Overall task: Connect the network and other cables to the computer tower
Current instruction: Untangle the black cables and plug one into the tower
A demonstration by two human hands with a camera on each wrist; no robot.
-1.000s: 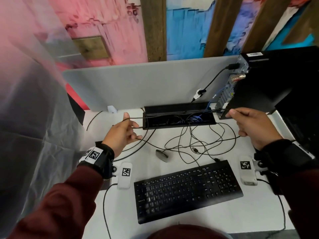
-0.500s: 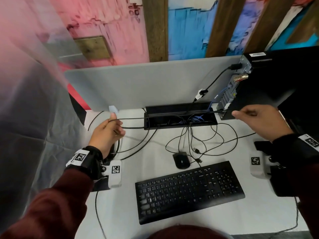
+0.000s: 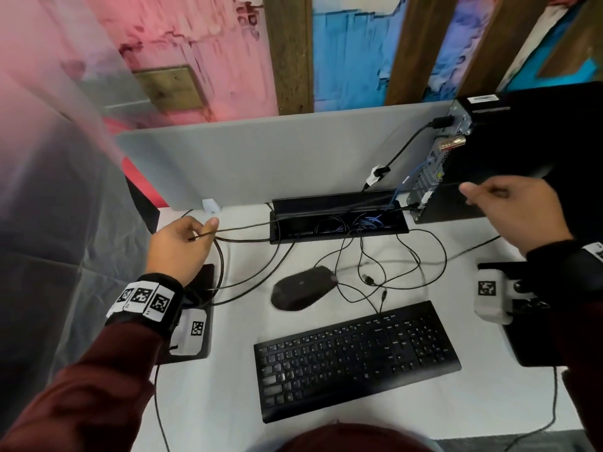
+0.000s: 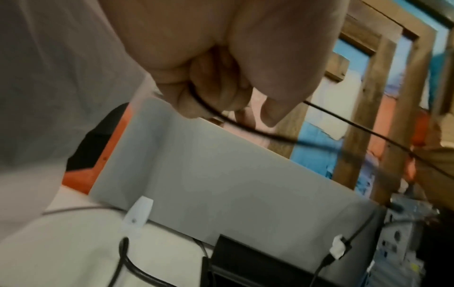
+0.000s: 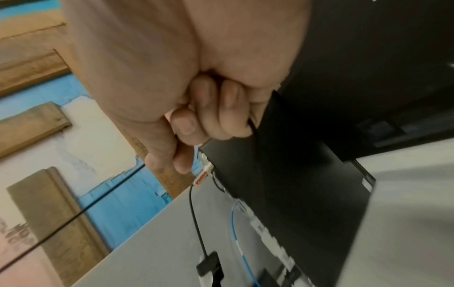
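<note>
A thin black cable (image 3: 248, 227) runs taut across the desk between my two hands. My left hand (image 3: 204, 230) grips it at the left, near the grey divider, fingers curled round it (image 4: 196, 97). Over at the lower rear of the black computer tower (image 3: 522, 151), my right hand (image 3: 473, 194) pinches the other part of the cable (image 5: 81, 211). The tower's rear panel (image 3: 430, 177) faces left. A black power lead (image 3: 408, 145) and a blue network cable (image 3: 409, 179) are plugged into it. Which end of the cable I hold is hidden in my fingers.
An open black cable box (image 3: 339, 220) is set in the desk under the grey divider (image 3: 261, 158). A mouse (image 3: 303, 288), a keyboard (image 3: 355, 357) and loose cables with free USB plugs (image 3: 368, 279) lie in the middle. Black pads lie at both desk sides.
My hands have drawn apart, the left going left and the right going right, so the cable between them is stretched. The mouse has shifted on the desk.
</note>
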